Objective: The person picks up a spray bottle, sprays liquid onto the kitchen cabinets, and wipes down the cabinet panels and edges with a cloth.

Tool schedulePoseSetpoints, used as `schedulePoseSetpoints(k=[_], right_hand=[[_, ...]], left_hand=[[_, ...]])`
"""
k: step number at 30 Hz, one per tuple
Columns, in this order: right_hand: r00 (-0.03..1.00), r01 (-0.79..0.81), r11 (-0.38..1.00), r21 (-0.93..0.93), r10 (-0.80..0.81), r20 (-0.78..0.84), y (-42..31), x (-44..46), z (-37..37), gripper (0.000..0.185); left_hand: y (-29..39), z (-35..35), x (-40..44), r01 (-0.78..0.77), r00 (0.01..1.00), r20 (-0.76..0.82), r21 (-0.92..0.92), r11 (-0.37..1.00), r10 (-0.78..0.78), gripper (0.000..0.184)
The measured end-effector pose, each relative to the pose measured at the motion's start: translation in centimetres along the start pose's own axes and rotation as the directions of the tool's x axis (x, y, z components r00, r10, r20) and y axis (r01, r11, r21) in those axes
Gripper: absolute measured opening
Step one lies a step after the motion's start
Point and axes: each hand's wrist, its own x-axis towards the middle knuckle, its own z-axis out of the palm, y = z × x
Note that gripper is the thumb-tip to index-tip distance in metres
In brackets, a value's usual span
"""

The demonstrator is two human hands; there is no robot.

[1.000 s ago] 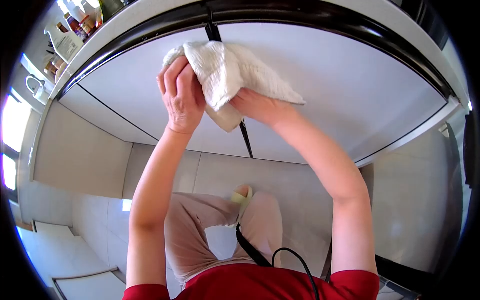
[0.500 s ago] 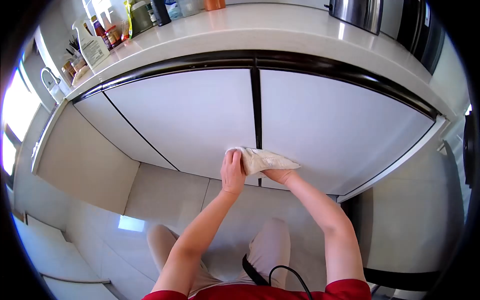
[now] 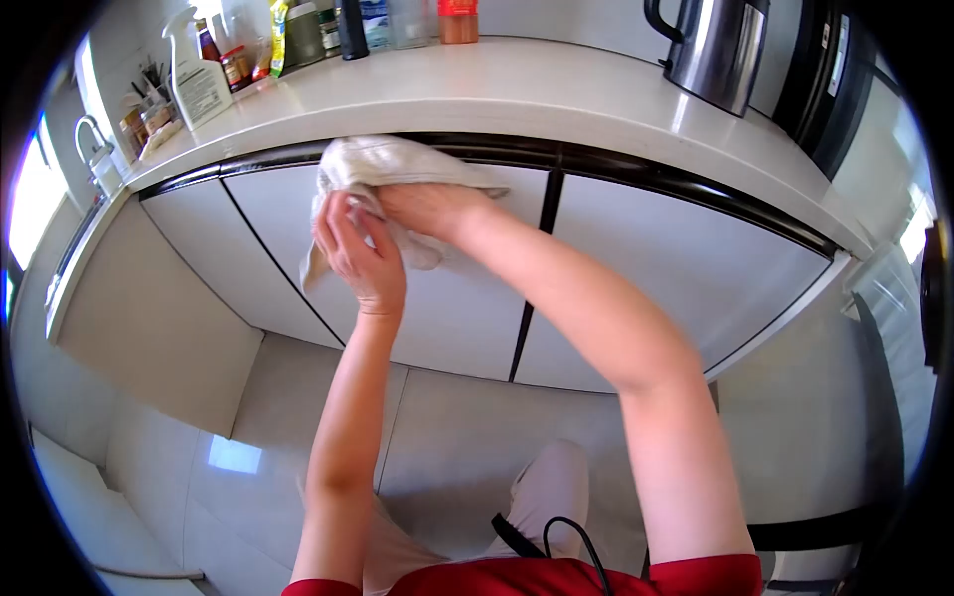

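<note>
My left hand (image 3: 364,253) grips the white cloth (image 3: 383,159), I can't tell if my right hand (image 3: 427,207) does, and this apparent refolding calls for gathering it evenly.

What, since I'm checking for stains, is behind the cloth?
Behind the cloth, the cabinet door and dark trim partly show; the patch it covers cannot be seen.

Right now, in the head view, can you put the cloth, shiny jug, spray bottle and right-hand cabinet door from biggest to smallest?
1. Right-hand cabinet door: biggest.
2. Cloth and shiny jug: too close to rank; the cloth is partly covered, the jug's top cut off.
3. Spray bottle: smallest.
</note>
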Motion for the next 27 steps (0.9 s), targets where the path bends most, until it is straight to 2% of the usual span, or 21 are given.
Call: schedulePoseSetpoints(k=[1, 2, 3, 4, 5, 6, 7, 9, 10, 11, 13, 15, 17, 19, 21, 23, 24, 27], right_hand=[[0.997, -0.065, 0.983, 0.174, 0.055, 0.061, -0.3, 0.3, 0.9, 0.047], [0.981, 0.044, 0.999, 0.004, -0.044, 0.192, -0.1, 0.4, 0.3, 0.046], [0.98, 0.04, 0.999, 0.002, -0.039, 0.194, 0.1, 0.1, 0.5, 0.046], [0.989, -0.119, 0.917, 0.381, 0.074, 0.131, 0.5, 0.0, 0.6, 0.045], [0.973, -0.221, 0.671, 0.707, 0.2, 0.113, 0.7, -0.1, 0.6, 0.044], [0.973, -0.219, 0.671, 0.708, 0.201, 0.111, 0.8, -0.4, 0.5, 0.044], [0.953, -0.263, 0.504, 0.823, 0.268, 0.14, 0.8, -1.0, 0.4, 0.041], [0.898, -0.294, 0.112, 0.949, 0.373, 0.234, 1.4, -2.5, -1.2, 0.037], [0.932, -0.239, 0.277, 0.931, 0.335, 0.14, 2.4, -4.0, -2.3, 0.034], [0.932, -0.239, 0.272, 0.932, 0.334, 0.141, 3.1, -5.3, -2.9, 0.034], [0.951, -0.147, 0.673, 0.725, 0.297, -0.083, 4.5, -7.9, -3.8, 0.03], [0.954, -0.256, 0.751, 0.608, 0.297, 0.035, 5.9, -10.2, -6.2, 0.028], [0.948, -0.3, 0.838, 0.455, 0.314, 0.048, 6.7, -12.8, -7.2, 0.031], [0.965, -0.264, 0.93, 0.257, 0.254, 0.071, 7.6, -15.4, -7.9, 0.034], [0.959, -0.278, 0.924, 0.262, 0.254, 0.123, 7.5, -16.1, -8.7, 0.043], [0.958, -0.287, 0.927, 0.242, 0.273, 0.092, 6.5, -15.8, -8.4, 0.046], [0.948, -0.318, 0.926, 0.202, 0.308, 0.081, 6.2, -15.4, -8.2, 0.049], [0.956, -0.293, 0.932, 0.216, 0.289, 0.047, 5.2, -13.6, -6.8, 0.052]], left_hand=[[0.0, 0.7, -0.2, 0.099, 0.995, 0.037, -0.09, 0.991, -0.096, 0.041], [1.2, 0.5, 1.0, 0.051, 0.998, 0.03, -0.113, 0.992, -0.048, 0.043], [1.2, 1.4, 1.0, 0.049, 0.998, 0.033, -0.117, 0.992, -0.045, 0.043], [0.8, 2.4, 0.9, 0.073, 0.997, 0.023, -0.177, 0.982, -0.07, 0.044], [0.9, 2.9, 0.9, 0.096, 0.995, 0.014, -0.234, 0.967, -0.095, 0.045], [1.2, 3.2, 0.6, 0.085, 0.996, 0.002, -0.173, 0.981, -0.085, 0.046], [1.4, 3.6, 0.4, 0.083, 0.996, 0.001, -0.173, 0.982, -0.084, 0.046], [2.4, 3.8, 0.3, -0.044, 0.999, -0.01, -0.109, 0.993, 0.043, 0.048], [3.2, 4.1, 0.3, -0.078, 0.997, -0.001, -0.099, 0.992, 0.078, 0.047], [4.1, 4.5, 0.3, -0.078, 0.997, 0.002, -0.094, 0.993, 0.078, 0.047], [6.3, 5.2, 0.0, -0.116, 0.992, 0.018, -0.26, 0.959, 0.124, 0.049], [8.2, 5.6, -0.7, -0.104, 0.989, 0.063, -0.327, 0.939, 0.131, 0.052], [9.7, 6.3, -1.3, -0.175, 0.971, 0.091, -0.355, 0.918, 0.22, 0.056], [11.4, 6.1, -1.5, -0.181, 0.954, 0.149, -0.409, 0.894, 0.261, 0.059], [11.8, 6.3, -1.4, -0.197, 0.944, 0.15, -0.464, 0.864, 0.296, 0.059], [10.7, 5.4, -0.5, -0.196, 0.918, 0.192, -0.539, 0.819, 0.346, 0.056], [9.8, 5.1, -0.1, -0.275, 0.892, 0.174, -0.523, 0.807, 0.417, 0.056], [6.7, 4.6, 0.7, -0.335, 0.871, 0.165, -0.489, 0.805, 0.463, 0.058]])
